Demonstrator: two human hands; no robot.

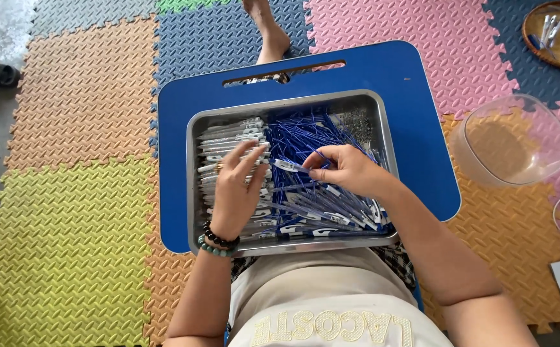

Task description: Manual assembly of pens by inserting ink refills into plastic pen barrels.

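Sitting on the foam mats with a blue lap tray across our legs, we are working inside a steel pan full of pen parts. Our left hand is lying palm down over the stack of clear pen barrels, fingers loosely curled, and seems to be pinching one end of a single barrel that is pointing toward the other hand. Our right hand is closing narrow around a thin blue refill, thumb and forefinger meeting just beside the barrel tip. Under and beyond the right hand we are seeing the loose heap of blue refills, and nearer our body a row of finished-looking pens with blue clips. We are judging this as the insertion step: refill lined up at the barrel mouth but whether it is already in, we cannot tell, fingers are covering it. Next move is probably calling for a straight, gentle push along the barrel axis while the left hand is keeping it steady, since a thin refill may bend. Well out past the right hand we are noting a clear plastic bowl and a woven basket with a few pens; a bare foot is showing beyond the tray.
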